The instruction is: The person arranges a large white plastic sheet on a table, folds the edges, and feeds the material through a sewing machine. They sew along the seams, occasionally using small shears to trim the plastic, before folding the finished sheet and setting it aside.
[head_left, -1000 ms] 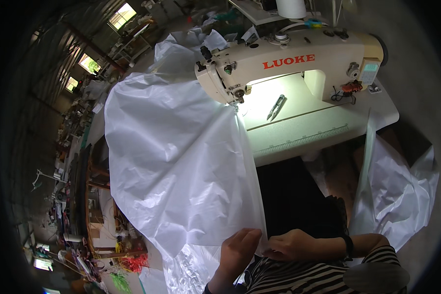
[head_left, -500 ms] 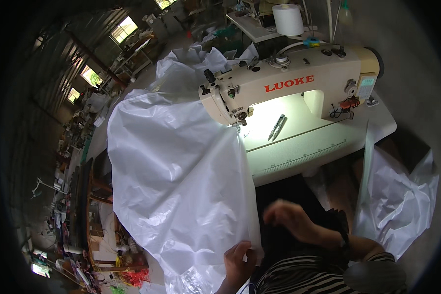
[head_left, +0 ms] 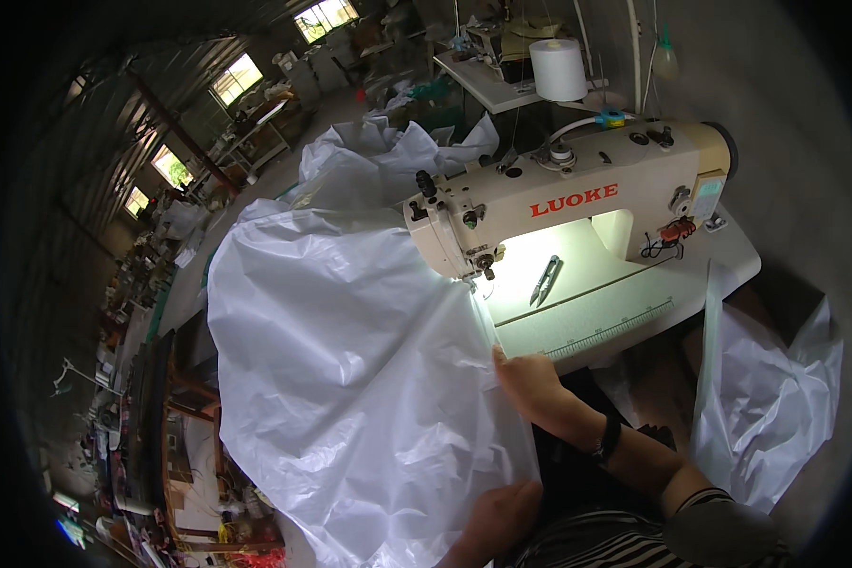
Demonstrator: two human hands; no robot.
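Observation:
A large sheet of thin white plastic film (head_left: 350,379) hangs from the needle of a cream sewing machine (head_left: 577,194) down over my lap. My right hand (head_left: 528,377) pinches the film's right edge at the front edge of the sewing table (head_left: 625,322), just below the needle. My left hand (head_left: 497,511) grips the same edge lower down, near my striped sleeve. A black band sits on my right wrist. The fingertips of both hands are hidden behind the film.
Thread snips (head_left: 544,280) lie on the lit machine bed. A white thread cone (head_left: 559,68) stands behind the machine. More white film is heaped behind the machine (head_left: 379,156) and hangs off the table's right end (head_left: 767,407). Cluttered workbenches run along the left.
My right hand has travelled from my lap up along the film's edge to the table front. My head has tipped so the machine sits lower in view.

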